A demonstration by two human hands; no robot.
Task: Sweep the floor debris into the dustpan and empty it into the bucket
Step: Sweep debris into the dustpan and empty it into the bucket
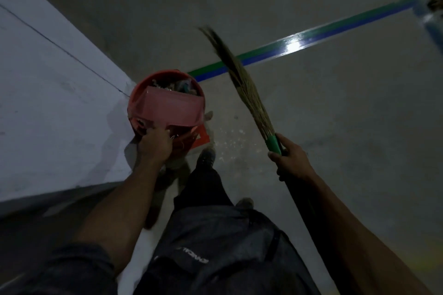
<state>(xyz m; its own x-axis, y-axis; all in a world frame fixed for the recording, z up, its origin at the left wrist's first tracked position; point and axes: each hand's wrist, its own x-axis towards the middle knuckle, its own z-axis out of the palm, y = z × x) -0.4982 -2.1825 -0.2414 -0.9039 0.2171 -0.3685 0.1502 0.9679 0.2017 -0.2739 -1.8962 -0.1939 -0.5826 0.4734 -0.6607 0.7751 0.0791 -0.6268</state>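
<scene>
A pink dustpan (172, 109) is tipped over the mouth of a red bucket (141, 87) that stands on the floor by the wall corner. Scraps of rubbish (178, 86) show inside the bucket beyond the pan's edge. My left hand (154, 145) grips the dustpan at its near end, above the bucket's near rim. My right hand (291, 159) grips the green-wrapped neck of a grass broom (242, 84), whose bristles point up and away, off the floor. Small pale debris specks (230, 137) lie on the floor between bucket and broom.
A pale wall (48, 84) runs along the left and meets the floor beside the bucket. A green and blue tape line (323, 33) crosses the grey floor behind the broom. My dark trousers and shoe (206, 158) are just below the bucket. An orange scrap (202, 136) lies by the bucket.
</scene>
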